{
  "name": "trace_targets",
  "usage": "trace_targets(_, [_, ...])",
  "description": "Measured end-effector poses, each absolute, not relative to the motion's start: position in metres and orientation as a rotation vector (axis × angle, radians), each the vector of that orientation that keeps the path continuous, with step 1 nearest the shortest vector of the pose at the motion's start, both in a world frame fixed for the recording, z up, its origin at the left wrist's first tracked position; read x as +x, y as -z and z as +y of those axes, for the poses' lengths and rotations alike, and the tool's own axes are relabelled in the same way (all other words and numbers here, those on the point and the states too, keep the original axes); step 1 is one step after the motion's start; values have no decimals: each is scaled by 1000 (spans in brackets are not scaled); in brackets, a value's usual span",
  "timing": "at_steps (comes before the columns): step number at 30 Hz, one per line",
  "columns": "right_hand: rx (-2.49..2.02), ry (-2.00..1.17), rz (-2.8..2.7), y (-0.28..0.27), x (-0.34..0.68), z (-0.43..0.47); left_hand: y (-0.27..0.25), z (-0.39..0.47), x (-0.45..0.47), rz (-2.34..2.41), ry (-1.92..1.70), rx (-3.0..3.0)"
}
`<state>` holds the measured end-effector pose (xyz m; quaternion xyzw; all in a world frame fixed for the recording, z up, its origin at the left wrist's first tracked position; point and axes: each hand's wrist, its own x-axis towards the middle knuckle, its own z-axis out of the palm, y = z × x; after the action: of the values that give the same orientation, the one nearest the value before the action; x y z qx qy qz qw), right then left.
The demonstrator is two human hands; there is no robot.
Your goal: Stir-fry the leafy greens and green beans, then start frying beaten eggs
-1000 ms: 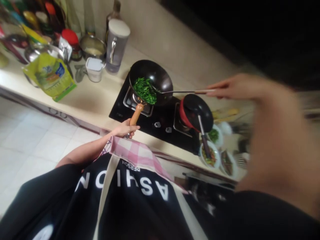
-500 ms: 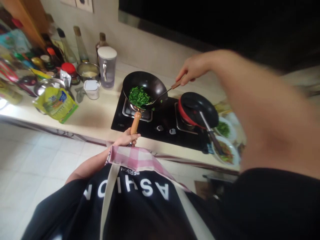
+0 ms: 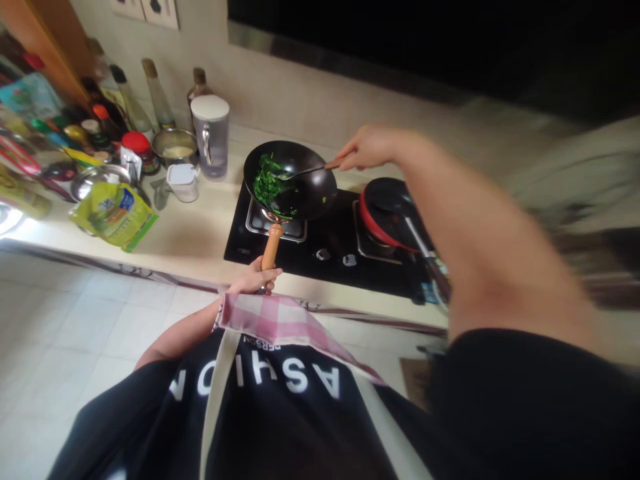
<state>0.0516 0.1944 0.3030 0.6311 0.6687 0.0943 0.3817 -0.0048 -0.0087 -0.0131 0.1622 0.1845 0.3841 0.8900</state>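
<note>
Stovetop [image 3: 335, 230]: spatula [image 3: 309, 171] tip indistinct against greens [image 3: 267, 183]; red pan [image 3: 385, 217] part-hidden.

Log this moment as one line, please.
left hand: gripping wok handle | right hand: holding utensil in wok | greens: wok's left side | red pan: right of wok

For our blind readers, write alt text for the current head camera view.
A left hand grips the wooden handle of a black wok while the right hand holds a utensil in the greens inside. A red-sided pan shares the black stove; left of it are a lidded pitcher and a yellow-green bag.
</note>
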Motion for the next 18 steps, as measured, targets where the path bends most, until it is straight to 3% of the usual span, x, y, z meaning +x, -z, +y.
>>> trace_targets(9, [1493,-343,1361,-356,17,179,14,-9,-7,375,-809,371])
trace_targets(18, [1541,-147,1597,-310,23,175,12,-10,-6,410,-793,350])
